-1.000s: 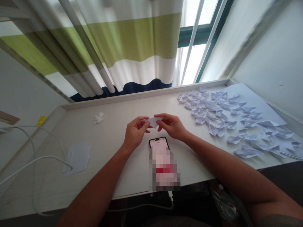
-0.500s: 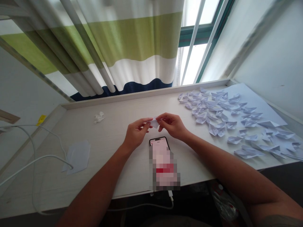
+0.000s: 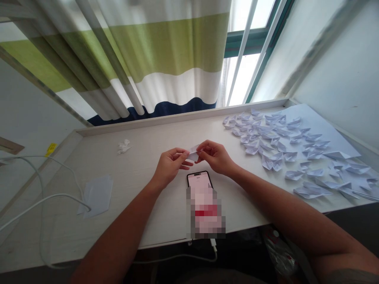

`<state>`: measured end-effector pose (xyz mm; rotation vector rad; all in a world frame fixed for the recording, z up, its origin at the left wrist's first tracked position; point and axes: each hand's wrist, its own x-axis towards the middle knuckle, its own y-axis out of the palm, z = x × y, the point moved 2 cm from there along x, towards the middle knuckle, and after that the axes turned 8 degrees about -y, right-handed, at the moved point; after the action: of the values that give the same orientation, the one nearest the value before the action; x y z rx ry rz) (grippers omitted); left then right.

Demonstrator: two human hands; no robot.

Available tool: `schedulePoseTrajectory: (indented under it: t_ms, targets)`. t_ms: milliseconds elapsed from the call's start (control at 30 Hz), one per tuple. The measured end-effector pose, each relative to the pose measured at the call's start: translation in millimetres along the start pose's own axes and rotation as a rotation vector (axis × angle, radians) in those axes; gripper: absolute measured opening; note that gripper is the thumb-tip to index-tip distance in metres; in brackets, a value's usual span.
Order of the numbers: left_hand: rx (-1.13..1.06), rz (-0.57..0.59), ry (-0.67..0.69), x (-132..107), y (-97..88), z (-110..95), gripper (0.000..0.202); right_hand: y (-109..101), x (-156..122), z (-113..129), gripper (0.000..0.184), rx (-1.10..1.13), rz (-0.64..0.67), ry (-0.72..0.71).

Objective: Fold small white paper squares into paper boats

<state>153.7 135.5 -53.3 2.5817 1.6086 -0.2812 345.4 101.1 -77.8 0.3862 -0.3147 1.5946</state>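
Left fingers (image 3: 181, 158), right fingers (image 3: 206, 156): narrow pinches on paper (image 3: 193, 156)

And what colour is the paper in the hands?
The folded paper is plain white; the head view, the only one, shows it.

Left hand (image 3: 171, 166), right hand (image 3: 216, 157) close together, both pinching; forearms (image 3: 121, 221) angled inward.

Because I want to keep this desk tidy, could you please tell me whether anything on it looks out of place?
A crumpled white wad lies on the left of the desk, apart from the folded paper pieces; it looks like scrap. A white cable also overlaps the flat paper sheets. I see nothing spilled.
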Motion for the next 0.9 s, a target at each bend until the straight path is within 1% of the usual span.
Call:
schedulePoseTrajectory:
  t_ms: [67, 167, 300, 400, 500, 633, 733, 900]
  targets:
    - [-0.025, 0.020, -0.010, 0.5, 0.0, 1.0, 0.035, -0.3, 0.3, 0.3, 0.031, 0.021, -0.009, 0.002]
    - [-0.060, 0.026, 0.026, 1.7, -0.3, 3.2, 0.038, -0.8, 0.9, 2.3, 0.031, 0.038, -0.018, 0.025]
    - [-0.037, 0.003, 0.105, 4.0, -1.2, 5.4, 0.033, -0.3, 1.3, 3.4, 0.034, 0.018, -0.007, 0.062]
    - [-0.017, -0.005, 0.130, 5.0, -1.0, 5.8, 0.032, 0.1, 1.4, 2.1, 0.039, 0.015, -0.042, 0.055]
    - [-0.018, -0.001, 0.123, 5.0, 0.3, 5.8, 0.039, 0.5, 1.4, 1.0, 0.044, 0.028, -0.057, 0.047]
    - [-0.031, -0.027, 0.117, 5.0, 0.8, 6.0, 0.052, 1.5, 1.2, 2.9, 0.045, 0.029, -0.032, 0.031]
    - [-0.041, -0.055, 0.127, 5.0, -0.7, 5.6, 0.055, 2.0, 0.9, 4.6, 0.047, 0.030, -0.026, 0.029]
    - [-0.040, -0.060, 0.114, 4.3, -2.2, 5.1, 0.055, 0.0, 1.8, 2.3, 0.048, -0.003, -0.022, 0.054]
